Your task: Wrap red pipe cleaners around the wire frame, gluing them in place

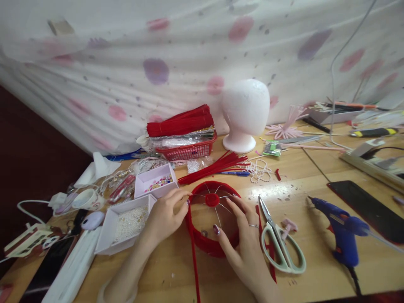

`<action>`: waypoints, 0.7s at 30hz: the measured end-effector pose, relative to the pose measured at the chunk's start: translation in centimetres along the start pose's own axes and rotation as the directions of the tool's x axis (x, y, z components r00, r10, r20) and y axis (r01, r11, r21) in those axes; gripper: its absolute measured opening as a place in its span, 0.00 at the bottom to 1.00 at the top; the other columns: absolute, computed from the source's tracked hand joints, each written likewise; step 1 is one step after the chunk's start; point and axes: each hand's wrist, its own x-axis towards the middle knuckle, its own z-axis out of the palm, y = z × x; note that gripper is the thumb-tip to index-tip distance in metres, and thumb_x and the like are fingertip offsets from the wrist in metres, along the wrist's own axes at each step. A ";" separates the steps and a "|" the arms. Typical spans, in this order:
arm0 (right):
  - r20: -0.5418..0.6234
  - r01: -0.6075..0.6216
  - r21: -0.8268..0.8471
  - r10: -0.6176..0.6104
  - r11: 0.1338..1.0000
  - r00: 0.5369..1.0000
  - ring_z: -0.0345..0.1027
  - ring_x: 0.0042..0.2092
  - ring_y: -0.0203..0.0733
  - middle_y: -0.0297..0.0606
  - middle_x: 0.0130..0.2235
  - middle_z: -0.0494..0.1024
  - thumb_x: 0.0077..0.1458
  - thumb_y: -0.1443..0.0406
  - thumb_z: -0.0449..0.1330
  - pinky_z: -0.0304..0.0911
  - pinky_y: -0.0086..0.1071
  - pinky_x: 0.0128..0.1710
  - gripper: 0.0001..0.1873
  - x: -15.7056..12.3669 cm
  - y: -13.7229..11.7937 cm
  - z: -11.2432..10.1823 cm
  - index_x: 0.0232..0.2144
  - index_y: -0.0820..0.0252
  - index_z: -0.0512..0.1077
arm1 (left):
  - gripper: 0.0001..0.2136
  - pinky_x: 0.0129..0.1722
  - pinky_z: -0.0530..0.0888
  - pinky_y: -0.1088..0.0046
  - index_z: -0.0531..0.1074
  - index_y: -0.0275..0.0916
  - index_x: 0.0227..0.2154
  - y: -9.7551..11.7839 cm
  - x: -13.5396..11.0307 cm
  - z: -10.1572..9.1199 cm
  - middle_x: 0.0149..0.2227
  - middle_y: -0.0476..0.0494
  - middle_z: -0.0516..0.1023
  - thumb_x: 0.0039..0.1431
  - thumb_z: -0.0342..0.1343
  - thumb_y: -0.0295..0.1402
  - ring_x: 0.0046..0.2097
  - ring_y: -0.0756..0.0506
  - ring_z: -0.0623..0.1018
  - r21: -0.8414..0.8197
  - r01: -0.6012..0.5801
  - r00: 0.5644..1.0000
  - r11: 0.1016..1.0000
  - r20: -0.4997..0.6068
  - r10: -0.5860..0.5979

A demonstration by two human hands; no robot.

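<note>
A round red fuzzy ring frame (210,249) lies on the wooden table, with thin wire spokes running to a small red fuzzy disc (212,200) at its centre. My left hand (167,214) is closed at the ring's left rim, thumb and fingertips pinching where a long red pipe cleaner (194,261) starts. That pipe cleaner hangs down toward the table's near edge. Over the right rim curves my right hand (244,240), gripping the ring, with its thumb and fingertips reaching inside near the spokes. Scissors (279,248) lie just right of this hand.
Left are white boxes of pearl beads (131,223) and coloured gems (158,183). Behind stand a red basket (186,150) and a white foam head (246,109); red pipe cleaners (214,167) lie before them. A blue glue gun (341,227) and black phone (366,206) lie right.
</note>
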 end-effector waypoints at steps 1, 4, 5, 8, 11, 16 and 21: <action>0.003 0.000 0.001 0.000 1.000 1.000 0.57 0.67 0.56 0.46 0.65 0.61 0.67 0.58 0.57 0.59 0.57 0.64 0.28 0.0 0.0 0.0 0.66 0.48 0.58 | 0.14 0.55 0.76 0.54 0.78 0.42 0.45 0.0 0.1 -0.2 0.50 0.40 0.82 0.62 0.50 0.32 0.52 0.38 0.81 0.014 -0.021 1.000 1.000 0.009 0.020; 0.028 0.008 -0.016 -0.007 1.000 1.000 0.56 0.67 0.57 0.46 0.65 0.61 0.66 0.58 0.58 0.54 0.62 0.66 0.28 0.0 0.1 0.0 0.66 0.47 0.60 | 0.15 0.56 0.75 0.55 0.78 0.42 0.45 -0.2 0.6 -0.6 0.51 0.40 0.81 0.63 0.47 0.30 0.53 0.39 0.80 0.038 -0.080 0.996 0.996 0.040 0.078; 0.035 0.012 -0.030 -0.011 0.999 0.999 0.56 0.68 0.58 0.47 0.65 0.61 0.65 0.58 0.58 0.52 0.64 0.66 0.29 -0.1 0.2 0.0 0.66 0.47 0.60 | 0.16 0.56 0.75 0.55 0.79 0.42 0.45 -0.2 0.8 -0.7 0.51 0.40 0.81 0.64 0.47 0.30 0.53 0.39 0.80 0.041 -0.099 0.994 0.994 0.049 0.097; 0.038 0.021 -0.076 -0.018 0.997 0.999 0.54 0.68 0.61 0.47 0.67 0.59 0.65 0.57 0.59 0.48 0.67 0.67 0.30 -0.2 0.4 0.1 0.67 0.46 0.59 | 0.16 0.57 0.74 0.55 0.80 0.43 0.44 -0.4 1.4 -1.0 0.52 0.40 0.81 0.64 0.46 0.29 0.54 0.39 0.80 0.043 -0.147 0.988 0.988 0.061 0.144; 0.031 0.025 -0.096 -0.023 0.995 0.999 0.55 0.69 0.61 0.47 0.67 0.59 0.65 0.57 0.59 0.49 0.67 0.67 0.31 -0.2 0.6 0.1 0.67 0.46 0.59 | 0.15 0.56 0.75 0.54 0.80 0.43 0.41 -0.4 1.9 -1.2 0.52 0.39 0.81 0.62 0.48 0.29 0.53 0.38 0.80 0.025 -0.182 0.983 0.983 0.040 0.181; -0.009 0.022 -0.083 -0.023 0.996 1.000 0.57 0.67 0.60 0.47 0.66 0.61 0.64 0.58 0.59 0.50 0.67 0.66 0.29 -0.4 0.8 0.2 0.66 0.48 0.61 | 0.10 0.49 0.77 0.61 0.76 0.42 0.42 -0.7 1.8 -1.4 0.43 0.42 0.83 0.61 0.53 0.30 0.44 0.42 0.82 -0.069 -0.156 0.979 0.985 -0.145 0.145; -0.120 0.037 -0.085 -0.047 0.996 0.992 0.60 0.63 0.60 0.47 0.62 0.65 0.62 0.59 0.62 0.55 0.66 0.62 0.25 -0.4 0.9 0.4 0.61 0.49 0.67 | 0.04 0.49 0.77 0.63 0.75 0.41 0.30 -1.5 0.6 -0.5 0.37 0.43 0.83 0.60 0.59 0.33 0.43 0.43 0.81 -0.217 -0.076 0.955 0.973 -0.297 0.008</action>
